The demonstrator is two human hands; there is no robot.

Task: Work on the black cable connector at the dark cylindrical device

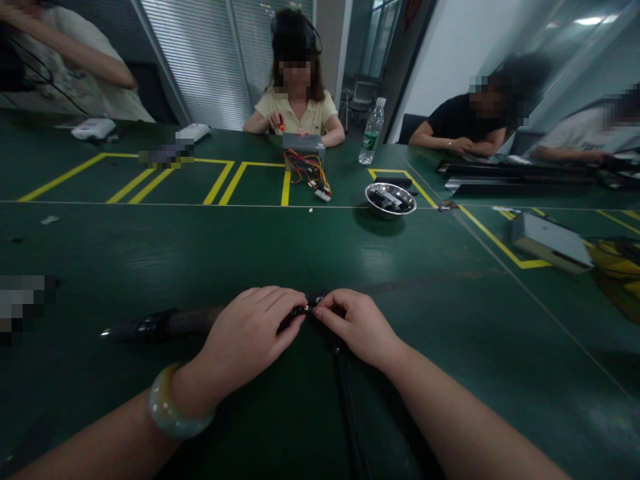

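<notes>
A long black rod-like piece [193, 323] with a shiny tip at its left end lies on the green table, partly under my left hand. My left hand [253, 327] is closed around a dark part of it, thumb and fingers pinching near a small brass-coloured bit [306, 308]. Against that bit, my right hand [353, 323] pinches with thumb and forefinger; what lies between these fingertips is too small to make out. From below my right hand a thin black rod [350, 413] runs toward me. The joint between the parts is mostly hidden by my fingers.
Ahead stands a metal bowl [391, 202] with dark parts. Beyond are a power supply [304, 142] with coloured cables, a water bottle [371, 132] and a person [297, 100]. A grey box [550, 241] and black strips [510, 180] lie at right; other people sit around.
</notes>
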